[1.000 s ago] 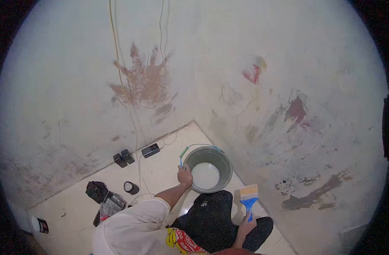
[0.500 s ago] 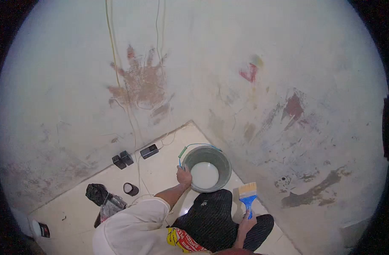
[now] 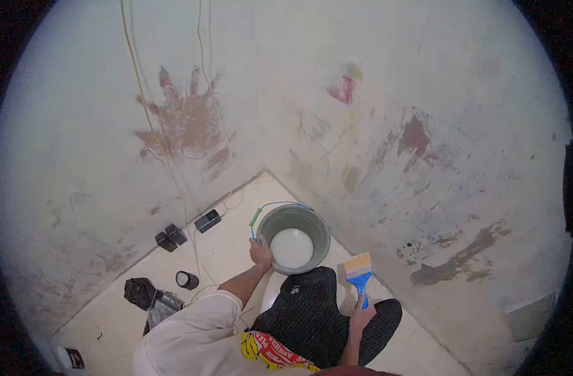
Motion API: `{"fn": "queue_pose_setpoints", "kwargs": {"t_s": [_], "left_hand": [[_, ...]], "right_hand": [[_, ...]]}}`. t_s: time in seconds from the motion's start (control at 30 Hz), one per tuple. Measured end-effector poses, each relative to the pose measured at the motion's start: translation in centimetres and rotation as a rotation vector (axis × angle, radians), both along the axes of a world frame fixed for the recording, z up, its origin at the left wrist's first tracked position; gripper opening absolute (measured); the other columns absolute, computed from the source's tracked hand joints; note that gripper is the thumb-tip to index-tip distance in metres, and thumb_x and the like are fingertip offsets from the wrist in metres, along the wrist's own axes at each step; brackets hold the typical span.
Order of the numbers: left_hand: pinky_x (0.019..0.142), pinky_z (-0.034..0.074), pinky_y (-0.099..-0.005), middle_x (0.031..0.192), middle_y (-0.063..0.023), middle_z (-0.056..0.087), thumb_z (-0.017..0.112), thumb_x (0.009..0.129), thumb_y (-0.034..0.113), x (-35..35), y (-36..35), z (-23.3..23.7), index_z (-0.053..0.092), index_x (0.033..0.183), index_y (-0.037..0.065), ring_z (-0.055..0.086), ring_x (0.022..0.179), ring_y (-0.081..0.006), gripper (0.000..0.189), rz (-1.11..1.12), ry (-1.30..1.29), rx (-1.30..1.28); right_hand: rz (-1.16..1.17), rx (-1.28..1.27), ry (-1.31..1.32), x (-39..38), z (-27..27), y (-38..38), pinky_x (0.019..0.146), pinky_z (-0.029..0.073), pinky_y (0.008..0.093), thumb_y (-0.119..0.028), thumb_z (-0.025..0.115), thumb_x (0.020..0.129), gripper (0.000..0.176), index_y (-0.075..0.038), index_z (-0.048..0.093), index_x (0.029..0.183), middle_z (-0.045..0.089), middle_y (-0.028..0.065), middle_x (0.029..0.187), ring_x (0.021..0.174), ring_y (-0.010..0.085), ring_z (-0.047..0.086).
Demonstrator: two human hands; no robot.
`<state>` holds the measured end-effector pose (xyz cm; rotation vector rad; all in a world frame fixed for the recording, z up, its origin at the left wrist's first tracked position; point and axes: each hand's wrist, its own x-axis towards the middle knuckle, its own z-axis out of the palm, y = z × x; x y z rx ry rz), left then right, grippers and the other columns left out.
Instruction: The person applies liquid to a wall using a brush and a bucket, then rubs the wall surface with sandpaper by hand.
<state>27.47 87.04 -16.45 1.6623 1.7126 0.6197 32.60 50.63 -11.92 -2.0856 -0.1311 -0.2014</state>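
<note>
A grey bucket (image 3: 324, 232) stands on the tiles near the corner, with white liquid (image 3: 292, 248) in its bottom. Its blue wire handle, with a green grip (image 3: 255, 217), leans over the far left rim. My left hand (image 3: 260, 252) is closed at the bucket's left side, by the lower end of the handle; the fingertips are partly hidden. In my right hand (image 3: 361, 316) is a wide paintbrush (image 3: 359, 277), held by its blue handle over the floor to the right of my knee. Its pale bristles point up, apart from the wall.
Two walls (image 3: 386, 150) with stained, peeling patches meet ahead of me. Cables (image 3: 136, 62) run down the left wall to black adapters (image 3: 170, 237) and a black box (image 3: 207, 220). Left of me lie a dark cup (image 3: 187, 280), a black bag (image 3: 139, 292) and a white tub (image 3: 70, 358).
The whole view has shifted, so the bucket, walls and hands appear slightly up and to the left. The brush is tilted a little more to the left. Both grips are unchanged.
</note>
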Motion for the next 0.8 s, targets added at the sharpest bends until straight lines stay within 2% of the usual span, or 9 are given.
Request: {"fn": "queue_pose_setpoints", "kwargs": {"t_s": [0.07,0.13,0.3,0.37,0.43,0.53,0.67,0.8], "left_hand": [[0.073,0.049,-0.0522,0.085,-0.0247,0.064,0.049,0.092,0.040,-0.2,-0.1,0.3,0.048,0.102,0.000,0.063,0.081,-0.0428,0.042,0.012,0.028,-0.032],[0.074,0.049,-0.0514,0.087,-0.0247,0.064,0.049,0.092,0.040,-0.3,0.0,-0.3,0.048,0.104,0.000,0.063,0.084,-0.0425,0.042,-0.031,-0.060,0.017],[0.078,0.048,-0.0508,0.091,-0.0265,0.063,0.049,0.092,0.040,-0.3,0.1,-0.3,0.048,0.107,-0.002,0.062,0.088,-0.0430,0.044,-0.016,-0.035,-0.002],[0.079,0.048,-0.0508,0.092,-0.0270,0.063,0.049,0.092,0.040,-0.3,0.1,0.0,0.048,0.107,-0.002,0.062,0.089,-0.0433,0.045,-0.030,-0.040,-0.003],[0.079,0.048,-0.0508,0.092,-0.0273,0.063,0.048,0.092,0.039,-0.3,-0.2,0.9,0.048,0.107,-0.004,0.061,0.089,-0.0438,0.046,-0.017,-0.080,-0.032],[0.073,0.048,-0.0520,0.086,-0.0251,0.064,0.052,0.090,0.044,0.0,0.7,-2.6,0.049,0.104,0.001,0.063,0.083,-0.0438,0.046,0.018,-0.054,0.051],[0.078,0.048,-0.0508,0.091,-0.0267,0.063,0.049,0.092,0.039,-0.2,-0.3,0.5,0.048,0.103,-0.003,0.062,0.088,-0.0436,0.043,-0.036,-0.040,-0.008],[0.078,0.048,-0.0511,0.090,-0.0266,0.063,0.050,0.092,0.039,-0.1,-0.3,0.6,0.048,0.102,-0.003,0.062,0.087,-0.0430,0.043,-0.014,-0.051,0.012]], "right_hand": [[-0.002,-0.082,-0.044,0.3,-0.4,-0.1,0.053,0.039,0.0352,-0.022,0.055,0.092,0.030,0.007,0.063,0.088,0.054,0.0083,0.060,0.054,0.0170,0.047],[0.002,-0.066,-0.019,-0.1,0.5,0.0,0.053,0.039,0.0355,-0.023,0.055,0.092,0.031,0.007,0.063,0.088,0.053,0.0082,0.060,0.054,0.0175,0.048],[0.015,-0.032,0.069,-0.3,1.3,0.2,0.054,0.038,0.0357,-0.024,0.055,0.092,0.032,0.007,0.062,0.089,0.051,0.0076,0.060,0.055,0.0178,0.048],[-0.003,-0.016,-0.047,-0.4,1.5,0.5,0.054,0.039,0.0349,-0.024,0.054,0.092,0.031,0.006,0.062,0.088,0.050,0.0070,0.060,0.055,0.0174,0.048],[-0.024,-0.047,-0.022,0.0,-0.2,0.1,0.054,0.039,0.0347,-0.023,0.054,0.092,0.031,0.006,0.063,0.088,0.051,0.0072,0.060,0.056,0.0168,0.048],[-0.032,-0.033,0.044,-0.3,0.8,0.2,0.054,0.039,0.0341,-0.023,0.055,0.092,0.030,0.006,0.063,0.088,0.052,0.0071,0.061,0.056,0.0155,0.048],[-0.024,-0.024,0.087,-0.7,3.3,0.9,0.053,0.039,0.0336,-0.022,0.056,0.092,0.029,0.006,0.063,0.088,0.052,0.0056,0.061,0.057,0.0138,0.046],[-0.025,-0.041,0.046,-0.1,0.4,0.2,0.053,0.039,0.0337,-0.022,0.056,0.092,0.029,0.006,0.064,0.089,0.052,0.0052,0.061,0.056,0.0140,0.046]]}}
